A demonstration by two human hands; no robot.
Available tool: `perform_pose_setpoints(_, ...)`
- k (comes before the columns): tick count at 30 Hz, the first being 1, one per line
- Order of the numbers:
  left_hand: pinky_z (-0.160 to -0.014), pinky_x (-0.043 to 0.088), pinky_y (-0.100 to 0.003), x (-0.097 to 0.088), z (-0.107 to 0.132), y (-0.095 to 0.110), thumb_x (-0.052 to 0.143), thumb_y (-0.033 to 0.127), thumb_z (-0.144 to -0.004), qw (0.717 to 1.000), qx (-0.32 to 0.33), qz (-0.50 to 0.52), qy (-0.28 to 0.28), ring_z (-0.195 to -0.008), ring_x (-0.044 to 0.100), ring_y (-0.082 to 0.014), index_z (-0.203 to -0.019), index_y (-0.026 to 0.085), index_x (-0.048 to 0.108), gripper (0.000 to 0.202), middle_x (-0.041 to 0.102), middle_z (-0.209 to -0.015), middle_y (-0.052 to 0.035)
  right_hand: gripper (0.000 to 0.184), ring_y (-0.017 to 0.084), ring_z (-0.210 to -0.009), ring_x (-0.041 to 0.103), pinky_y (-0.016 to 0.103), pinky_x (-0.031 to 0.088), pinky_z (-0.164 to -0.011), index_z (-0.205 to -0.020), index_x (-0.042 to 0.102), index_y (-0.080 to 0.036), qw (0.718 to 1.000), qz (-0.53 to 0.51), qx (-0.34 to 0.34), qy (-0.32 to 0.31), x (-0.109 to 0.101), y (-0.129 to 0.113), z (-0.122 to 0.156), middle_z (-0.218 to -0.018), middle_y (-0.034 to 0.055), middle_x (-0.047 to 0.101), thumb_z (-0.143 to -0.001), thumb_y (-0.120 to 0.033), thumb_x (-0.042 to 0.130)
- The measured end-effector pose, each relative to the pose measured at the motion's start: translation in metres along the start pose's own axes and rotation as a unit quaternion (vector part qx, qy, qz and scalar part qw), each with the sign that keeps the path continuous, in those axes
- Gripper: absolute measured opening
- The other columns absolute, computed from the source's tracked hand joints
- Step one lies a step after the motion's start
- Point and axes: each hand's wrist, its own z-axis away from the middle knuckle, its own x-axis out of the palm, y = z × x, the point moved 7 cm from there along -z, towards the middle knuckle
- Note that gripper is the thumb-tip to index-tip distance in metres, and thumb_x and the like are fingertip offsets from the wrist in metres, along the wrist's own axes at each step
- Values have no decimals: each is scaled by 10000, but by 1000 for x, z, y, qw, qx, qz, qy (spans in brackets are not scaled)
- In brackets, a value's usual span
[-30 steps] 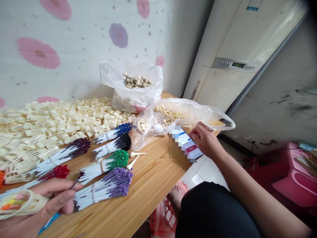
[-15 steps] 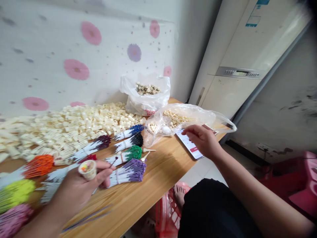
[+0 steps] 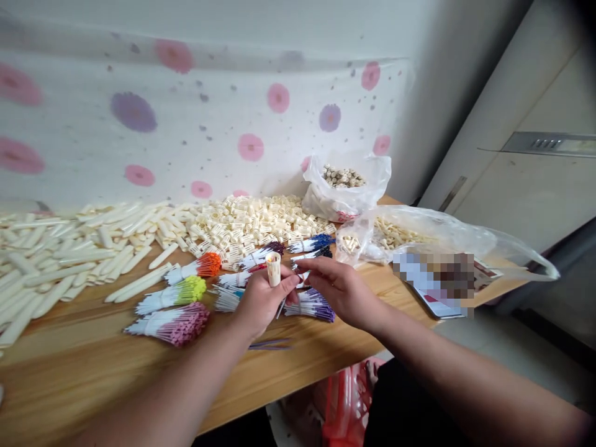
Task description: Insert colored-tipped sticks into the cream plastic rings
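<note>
The left hand (image 3: 261,298) is raised just above the wooden tabletop (image 3: 93,372), near the middle of the scene. Its fingers (image 3: 287,282) are closed around a small cream tube (image 3: 273,268), which stands upright with its open end up; something coloured shows inside it. The right hand (image 3: 339,288) comes in from the right, palm down, and its fingers (image 3: 308,266) are stretched towards the tube, almost meeting the left fingertips. Whether they pinch anything cannot be told.

Under and around both hands lie bundles of thin white sticks with coloured tips:
- Purple bundle (image 3: 319,307), just below the right hand
- Blue bundle (image 3: 319,241) and black bundle (image 3: 322,251), a little farther off
- Orange bundle (image 3: 207,264), yellow-green bundle (image 3: 190,288) and pink bundle (image 3: 186,320), to the left

A few loose sticks (image 3: 270,343) lie near the table's front edge.

A wide heap of cream cage-shaped pieces (image 3: 251,220) lies beyond the bundles, and long cream sleeves (image 3: 69,254) are spread out at the left. At the far right stand a white bag of beads (image 3: 347,186) and a clear bag of small cream parts (image 3: 419,233), with a blurred phone (image 3: 433,282) just in front of the clear bag. A red basket (image 3: 344,397) sits below the tabletop.
</note>
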Motion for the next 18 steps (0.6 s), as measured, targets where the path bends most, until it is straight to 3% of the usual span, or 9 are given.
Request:
perform_pose_setpoints(4,-496,416,-211,0,-1,2,662,335,-750,1000,-6,-8,4,-478,511,-96,-684,137,608,216,585,-502,19,170,155,-783,634,282,505,-703,-947,630,-151,995,-38,81,52,1,12,-4,-856,57,684,-817,-242,569)
perform_pose_setpoints(8,-509,433,-223,-1,-2,4,662,348,-751,998,21,-49,-14,-500,536,-108,-685,130,643,229,602,-536,1,114,127,-642,589,235,464,-583,-708,598,-162,995,37,69,60,0,7,-10,-682,14,642,-788,-241,609)
perform_pose_setpoints(11,-609,477,-260,-10,-1,16,673,335,-750,985,111,-127,22,-644,616,-153,-750,138,680,197,679,-692,-46,88,123,-613,579,234,457,-553,-730,595,-174,989,109,-6,97,-17,-20,-4,-665,6,631,-809,-213,585)
perform_pose_setpoints(13,-662,483,-270,-16,1,24,678,322,-754,968,168,-181,55,-703,635,-163,-793,151,695,176,701,-759,-57,23,135,-650,604,257,487,-598,-804,610,-191,975,149,-71,149,-37,-49,9,-721,16,655,-813,-195,589)
perform_pose_setpoints(15,-663,484,-265,-18,3,29,659,314,-775,955,204,-206,64,-690,635,-155,-782,161,694,157,704,-753,-49,93,159,-744,636,289,517,-685,-881,613,-219,956,159,-144,199,-56,-82,27,-832,32,680,-813,-160,591)
perform_pose_setpoints(16,-654,483,-260,-18,4,31,642,308,-790,951,219,-211,60,-678,632,-149,-769,164,691,153,703,-743,-44,123,167,-750,642,292,526,-681,-902,617,-229,947,179,-174,203,-62,-97,35,-843,38,685,-805,-156,600)
perform_pose_setpoints(18,-648,480,-249,-16,5,33,620,280,-805,944,242,-219,44,-676,626,-140,-750,166,682,141,701,-739,-35,116,180,-750,649,290,542,-673,-901,632,-231,948,226,-161,159,-63,-112,42,-846,50,689,-817,-168,584)
